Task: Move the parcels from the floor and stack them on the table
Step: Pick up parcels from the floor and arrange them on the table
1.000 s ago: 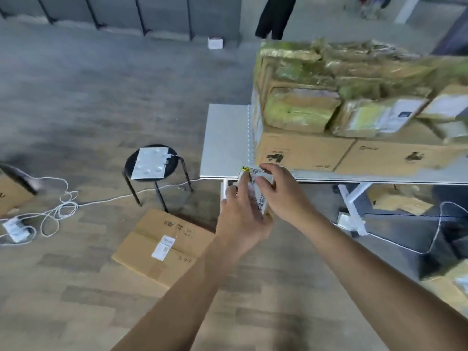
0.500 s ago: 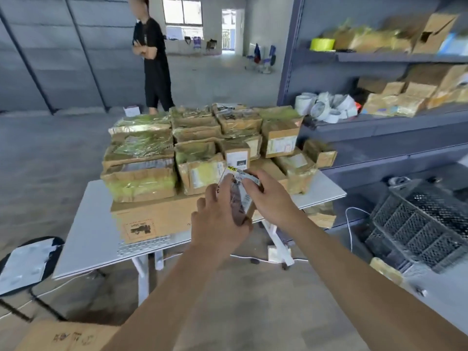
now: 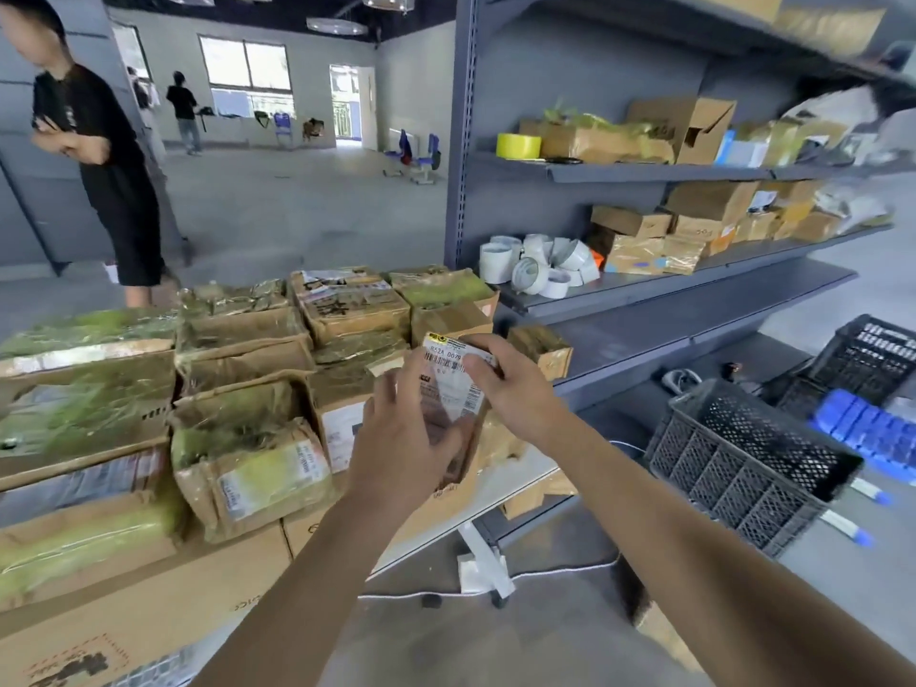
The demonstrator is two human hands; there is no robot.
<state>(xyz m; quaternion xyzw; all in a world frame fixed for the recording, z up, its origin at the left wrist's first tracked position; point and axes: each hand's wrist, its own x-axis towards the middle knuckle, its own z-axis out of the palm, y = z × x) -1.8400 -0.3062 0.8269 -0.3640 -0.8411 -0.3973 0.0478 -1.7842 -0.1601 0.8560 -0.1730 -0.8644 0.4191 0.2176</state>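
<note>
Between my left hand [image 3: 404, 438] and right hand [image 3: 513, 389], both curled round it, the small parcel [image 3: 448, 384] stands tall, just before the stack [image 3: 248, 389] on the tabletop [image 3: 525, 476].

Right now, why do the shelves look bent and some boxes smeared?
Head view: the wide-angle lens skews the shelf upright; motion blur smears the parcels at far left and the top-shelf boxes; the label on the small parcel gripped by left hand and right hand reads fairly sharp; the back windows are washed out.
</note>
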